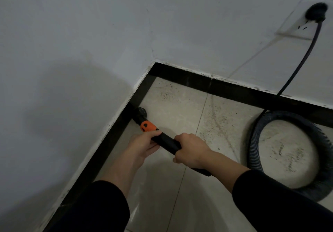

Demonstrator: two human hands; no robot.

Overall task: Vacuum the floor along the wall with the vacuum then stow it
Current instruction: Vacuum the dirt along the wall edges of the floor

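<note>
A black vacuum wand [168, 143] with an orange collar [148, 126] slants down to the floor. Its round brush nozzle [141, 112] touches the tiles right against the black baseboard [115, 134] of the left wall. My left hand [144, 146] grips the wand just behind the orange collar. My right hand [191, 151] grips it further back, covering part of the tube. The ribbed vacuum hose [255, 134] loops in a circle on the floor at the right. The vacuum body is out of view.
A black power cord [304, 56] runs from a plug [316, 12] in a white wall socket [295, 27] down to the floor. Beige tiles [180, 105] near the corner show dark dust specks. Two white walls meet at the corner ahead.
</note>
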